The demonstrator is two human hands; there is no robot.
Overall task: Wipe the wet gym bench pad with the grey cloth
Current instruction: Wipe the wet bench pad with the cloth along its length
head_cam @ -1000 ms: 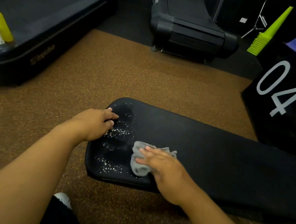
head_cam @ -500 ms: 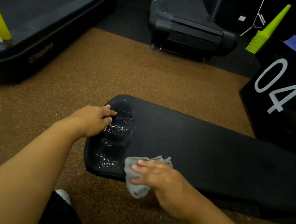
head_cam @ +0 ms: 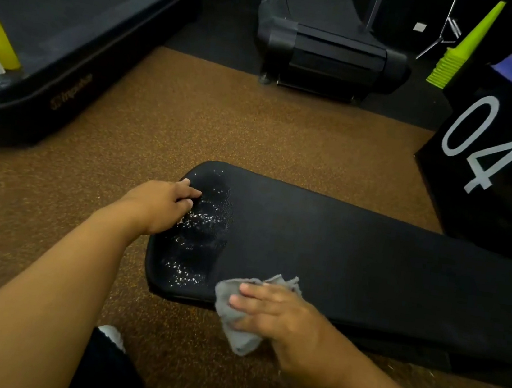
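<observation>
The black bench pad point(head_cam: 352, 265) runs across the lower middle of the frame, and its left end is speckled with water droplets point(head_cam: 196, 238) that glint from the top corner down to the near edge. The left hand point(head_cam: 158, 205) rests on that left end, fingers curled loosely against the pad and holding nothing, as if steadying it. The right hand point(head_cam: 278, 314) sits at the pad's near edge, lower centre of the frame, fingers flat and spread over the grey cloth point(head_cam: 238, 321), pinning it there; part of the bunched cloth hangs off the edge toward the brown floor point(head_cam: 225, 118). The stretch of pad to the right of the droplets looks dull and dry, though whether it was ever wet I cannot say. By my reckoning the job is at most partly done: the cloth lies just right of the wet patch, and nearly all the visible beading on the left end remains to be wiped.
</observation>
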